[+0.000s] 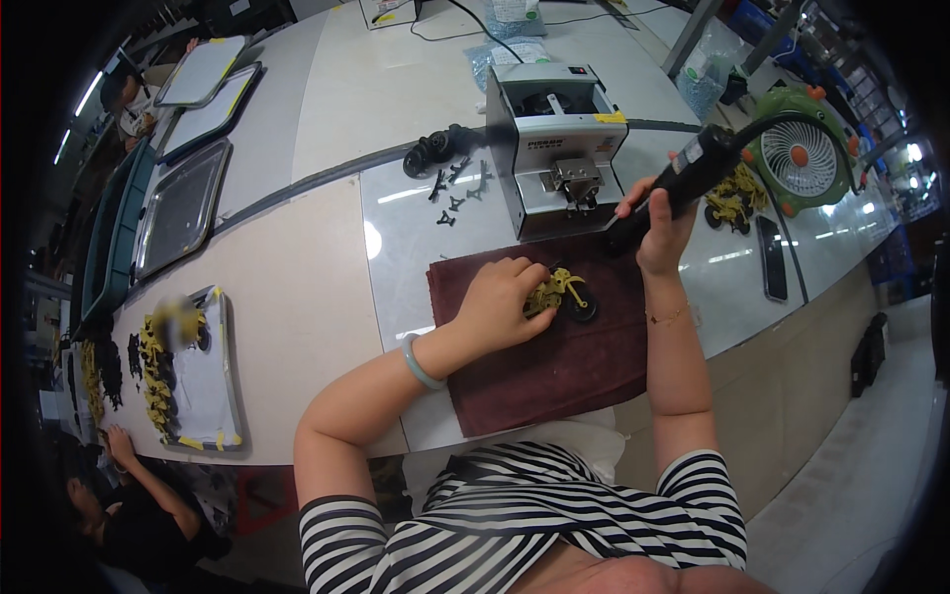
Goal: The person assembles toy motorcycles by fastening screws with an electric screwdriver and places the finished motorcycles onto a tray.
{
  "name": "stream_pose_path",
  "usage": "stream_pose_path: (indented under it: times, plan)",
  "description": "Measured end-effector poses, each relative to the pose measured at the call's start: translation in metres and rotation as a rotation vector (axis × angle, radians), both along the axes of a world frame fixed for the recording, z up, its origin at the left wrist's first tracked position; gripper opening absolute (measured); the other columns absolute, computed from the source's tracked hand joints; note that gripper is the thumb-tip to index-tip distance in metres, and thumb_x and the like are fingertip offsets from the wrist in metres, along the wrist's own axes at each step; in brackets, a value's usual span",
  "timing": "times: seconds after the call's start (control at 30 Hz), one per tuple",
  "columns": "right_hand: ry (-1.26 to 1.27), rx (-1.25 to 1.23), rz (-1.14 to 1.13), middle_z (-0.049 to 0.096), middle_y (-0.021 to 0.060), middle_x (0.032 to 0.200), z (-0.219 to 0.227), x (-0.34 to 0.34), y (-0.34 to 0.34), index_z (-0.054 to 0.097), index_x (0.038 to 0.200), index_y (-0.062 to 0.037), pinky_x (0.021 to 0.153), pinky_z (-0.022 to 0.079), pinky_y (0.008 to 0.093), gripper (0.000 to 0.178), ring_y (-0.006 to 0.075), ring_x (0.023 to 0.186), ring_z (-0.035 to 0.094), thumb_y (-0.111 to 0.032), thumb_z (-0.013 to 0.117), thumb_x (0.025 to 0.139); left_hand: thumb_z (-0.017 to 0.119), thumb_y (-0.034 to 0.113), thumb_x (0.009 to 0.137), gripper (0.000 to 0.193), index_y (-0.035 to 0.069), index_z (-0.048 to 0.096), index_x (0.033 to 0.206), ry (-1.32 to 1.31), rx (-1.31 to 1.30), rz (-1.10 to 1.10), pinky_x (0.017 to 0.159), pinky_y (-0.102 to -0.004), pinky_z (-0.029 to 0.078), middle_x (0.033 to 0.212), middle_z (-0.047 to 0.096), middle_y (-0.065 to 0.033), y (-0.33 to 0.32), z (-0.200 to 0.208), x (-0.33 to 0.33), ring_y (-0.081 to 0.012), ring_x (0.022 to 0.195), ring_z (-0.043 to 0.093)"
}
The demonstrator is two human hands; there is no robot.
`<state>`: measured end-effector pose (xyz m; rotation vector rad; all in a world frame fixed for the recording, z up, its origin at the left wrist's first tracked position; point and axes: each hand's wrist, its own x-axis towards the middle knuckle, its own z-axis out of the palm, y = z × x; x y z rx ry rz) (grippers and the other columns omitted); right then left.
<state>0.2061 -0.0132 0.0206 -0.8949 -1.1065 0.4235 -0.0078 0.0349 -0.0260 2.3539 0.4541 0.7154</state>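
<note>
On a folded maroon cloth lies a small yellow toy motorcycle with a black wheel. My left hand closes over its left part, and the fingers hide much of it. In my right hand is a black electric screwdriver, its cord leading off to the right. The tool slants, with its lower end near the cloth's far right corner, apart from the toy. Just beyond the cloth stands a grey screw feeder machine.
Black wheels and small black parts lie left of the machine. Toward the right are more yellow toys, a phone and a green fan. A tray with yellow pieces sits left, near a co-worker's arm.
</note>
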Motion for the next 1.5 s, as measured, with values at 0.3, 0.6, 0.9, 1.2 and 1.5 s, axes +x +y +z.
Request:
stream_pose_path:
  times: [0.3,0.6,0.9,1.2,1.5]
  plan:
    - [-0.144,0.205,-0.242,0.053,0.0108,0.068,0.073,-0.029,0.039,0.024,0.128,-0.0039,0.052,0.046,0.026,0.077,0.0161,0.054,0.054,-0.064,0.04,0.083,0.068,0.026,0.064,0.027,0.008,0.055,0.079,0.032,0.095,-0.01,0.063,-0.0348,0.037,0.075,0.051,-0.0045,0.007,-0.001,0.0,-0.0224,0.072,0.051]
    - [-0.202,0.022,0.151,0.05,0.007,0.065,0.071,-0.018,0.057,0.023,0.131,-0.007,0.056,0.044,0.0295,0.09,0.0154,0.054,0.051,-0.075,0.04,0.074,0.07,0.024,0.062,0.028,0.007,0.054,0.077,0.0,0.061,-0.021,0.065,-0.0339,0.036,0.077,0.052,-0.0045,0.01,-0.004,0.004,-0.0221,0.072,0.051]
    - [-0.099,-0.129,-0.001,0.05,0.0083,0.064,0.034,-0.063,0.013,0.02,0.13,-0.0029,0.051,0.046,0.0276,0.094,0.016,0.05,0.051,-0.074,0.043,0.073,0.07,0.026,0.062,0.028,0.008,0.054,0.077,0.022,0.018,-0.001,0.067,-0.0334,0.036,0.077,0.052,-0.004,0.011,-0.007,0.003,-0.0217,0.073,0.051]
    - [-0.084,0.131,-0.288,0.051,0.0094,0.067,0.072,-0.043,0.034,0.028,0.13,-0.0127,0.054,0.046,0.0321,0.085,0.018,0.053,0.051,-0.076,0.034,0.074,0.07,0.026,0.063,0.028,0.008,0.054,0.077,0.035,0.013,-0.011,0.066,-0.0335,0.036,0.078,0.051,-0.0042,0.012,-0.007,0.001,-0.0216,0.073,0.05]
    - [-0.192,0.002,0.207,0.052,0.0092,0.069,0.067,-0.017,0.059,0.026,0.129,-0.0093,0.06,0.046,0.0309,0.087,0.017,0.055,0.053,-0.075,0.038,0.074,0.07,0.026,0.063,0.028,0.009,0.054,0.079,0.025,0.028,-0.006,0.067,-0.0331,0.036,0.078,0.051,-0.0036,0.011,-0.005,0.002,-0.0212,0.074,0.05]
